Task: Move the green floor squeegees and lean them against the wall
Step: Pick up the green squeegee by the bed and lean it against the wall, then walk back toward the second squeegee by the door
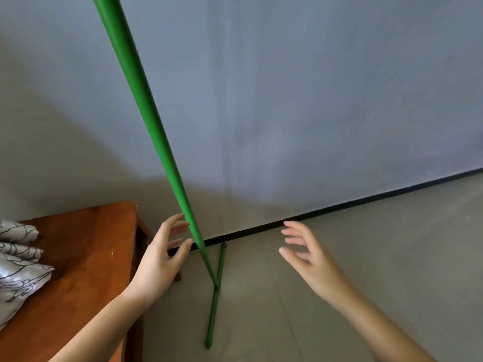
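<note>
Head cam: green squeegee (pixel 146 105) upright by wall (pixel 313 100), blade on floor (pixel 366 257). Left hand (pixel 159 259) and right hand (pixel 311 259) both splayed, gripping nothing (fingertips near pole). Risk: handle tips sideways w/o solid wall contact.

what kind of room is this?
Probably a home interior, maybe a bedroom corner: plain painted wall with dark baseboard, wooden table holding patterned cushions, bare floor under a green squeegee.

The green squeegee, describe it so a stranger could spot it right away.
Find the grey wall meeting the floor beside the brown wooden table. The green long-handled floor squeegee stands there between two open hands, the only green thing, its crossbar on the floor.
</note>
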`<state>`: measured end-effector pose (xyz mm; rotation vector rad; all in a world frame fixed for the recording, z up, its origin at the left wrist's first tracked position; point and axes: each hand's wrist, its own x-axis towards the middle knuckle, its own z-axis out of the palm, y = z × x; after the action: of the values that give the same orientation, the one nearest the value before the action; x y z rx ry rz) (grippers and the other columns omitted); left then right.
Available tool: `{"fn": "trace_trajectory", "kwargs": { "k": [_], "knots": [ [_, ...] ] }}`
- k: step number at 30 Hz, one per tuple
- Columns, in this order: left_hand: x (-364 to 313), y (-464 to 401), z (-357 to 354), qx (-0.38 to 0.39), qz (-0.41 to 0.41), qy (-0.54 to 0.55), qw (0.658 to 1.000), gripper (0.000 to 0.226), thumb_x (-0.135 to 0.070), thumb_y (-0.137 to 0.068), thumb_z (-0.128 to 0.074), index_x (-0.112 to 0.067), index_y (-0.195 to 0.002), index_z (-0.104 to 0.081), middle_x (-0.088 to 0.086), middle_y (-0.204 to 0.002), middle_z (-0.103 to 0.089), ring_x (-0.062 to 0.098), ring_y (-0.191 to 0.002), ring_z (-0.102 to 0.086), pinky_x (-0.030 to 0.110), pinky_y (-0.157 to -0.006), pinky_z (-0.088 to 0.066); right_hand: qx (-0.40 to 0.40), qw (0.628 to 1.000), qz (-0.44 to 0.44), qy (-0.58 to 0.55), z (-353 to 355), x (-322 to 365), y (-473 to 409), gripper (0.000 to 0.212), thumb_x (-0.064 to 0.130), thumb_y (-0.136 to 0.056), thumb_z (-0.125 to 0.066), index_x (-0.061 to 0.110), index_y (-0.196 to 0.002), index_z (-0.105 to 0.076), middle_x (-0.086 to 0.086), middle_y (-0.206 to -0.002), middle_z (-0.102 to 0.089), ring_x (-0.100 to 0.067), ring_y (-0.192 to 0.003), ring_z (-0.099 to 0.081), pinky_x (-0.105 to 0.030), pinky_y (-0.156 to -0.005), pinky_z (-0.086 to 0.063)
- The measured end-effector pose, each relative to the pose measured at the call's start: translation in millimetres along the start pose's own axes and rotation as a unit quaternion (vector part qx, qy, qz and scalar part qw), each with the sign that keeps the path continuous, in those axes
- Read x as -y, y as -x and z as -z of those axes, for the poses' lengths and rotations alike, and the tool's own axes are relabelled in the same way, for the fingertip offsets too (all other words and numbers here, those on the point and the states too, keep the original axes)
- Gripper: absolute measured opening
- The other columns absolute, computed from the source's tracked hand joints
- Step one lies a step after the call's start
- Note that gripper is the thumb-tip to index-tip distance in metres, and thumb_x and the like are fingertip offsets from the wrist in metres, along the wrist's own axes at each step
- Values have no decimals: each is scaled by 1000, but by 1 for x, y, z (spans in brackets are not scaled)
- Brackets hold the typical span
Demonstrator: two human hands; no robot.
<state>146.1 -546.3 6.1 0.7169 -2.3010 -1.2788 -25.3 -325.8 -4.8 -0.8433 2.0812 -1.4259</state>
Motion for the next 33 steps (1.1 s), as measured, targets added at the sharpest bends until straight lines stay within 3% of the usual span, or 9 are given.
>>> {"fn": "trace_trajectory", "kwargs": {
  "k": [4,10,14,16,20,23,26,30,33],
  "knots": [
    [-6,48,-27,77,10,13,997,45,-30,-77,-50,-62,-107,-39,-23,-110,-58,-5,-103,-56,5,-89,-43,-77,993,-84,-25,23,-52,85,49,16,-80,-62,45,-113,-41,12,-119,-54,7,-107,-51,-7,-81,-44],
    [-12,109,-94,127,46,40,990,47,-27,-75,-53,-64,-102,-42,-23,-107,-60,-2,-100,-59,3,-82,-44,-224,949,-195,-102,39,-88,197,48,11,-82,-59,46,-111,-43,11,-116,-56,6,-99,-55,-15,-77,-49],
    [-21,139,-144,138,81,56,985,43,-31,-75,-60,-65,-97,-45,-22,-98,-65,3,-94,-63,8,-76,-50,-315,909,-240,-127,58,-104,249,46,9,-83,-57,43,-112,-45,8,-117,-57,-6,-102,-58,-23,-78,-44],
    [-32,139,-169,149,81,61,984,44,-32,-73,-61,-66,-95,-46,-23,-98,-66,2,-93,-63,12,-76,-51,-340,895,-257,-129,74,-116,266,46,12,-83,-56,48,-109,-45,8,-117,-57,-6,-102,-58,-28,-80,-48],
    [-63,128,-232,168,72,53,982,66,1,-83,-53,-64,-93,-48,-19,-100,-66,6,-92,-63,18,-79,-51,-389,870,-267,-140,126,-137,286,45,13,-82,-57,48,-107,-46,9,-115,-58,0,-96,-59,-31,-81,-52],
    [-97,122,-291,193,55,53,978,60,-3,-83,-52,-62,-96,-47,-14,-104,-64,6,-93,-63,26,-81,-52,-408,860,-269,-145,173,-150,300,45,15,-82,-58,49,-108,-45,14,-113,-58,-1,-97,-60,-26,-81,-44],
    [-130,116,-345,228,36,62,971,52,-10,-83,-52,-58,-101,-46,-14,-105,-63,5,-94,-62,24,-83,-52,-425,844,-293,-143,212,-167,320,46,14,-82,-60,50,-105,-44,18,-110,-57,7,-96,-58,-22,-78,-43],
    [-160,102,-407,277,32,62,958,50,-4,-84,-52,-48,-106,-44,-17,-104,-63,4,-93,-62,25,-83,-51,-447,819,-325,-156,253,-190,331,39,34,-73,-64,57,-100,-49,20,-103,-65,13,-92,-57,-15,-74,-48],
    [-178,80,-452,306,33,56,950,49,-4,-85,-51,-48,-104,-44,-16,-104,-63,4,-92,-62,30,-79,-54,-478,795,-330,-175,287,-209,326,47,12,-81,-62,50,-102,-46,14,-113,-58,17,-88,-56,-17,-71,-46]
  ]
}}
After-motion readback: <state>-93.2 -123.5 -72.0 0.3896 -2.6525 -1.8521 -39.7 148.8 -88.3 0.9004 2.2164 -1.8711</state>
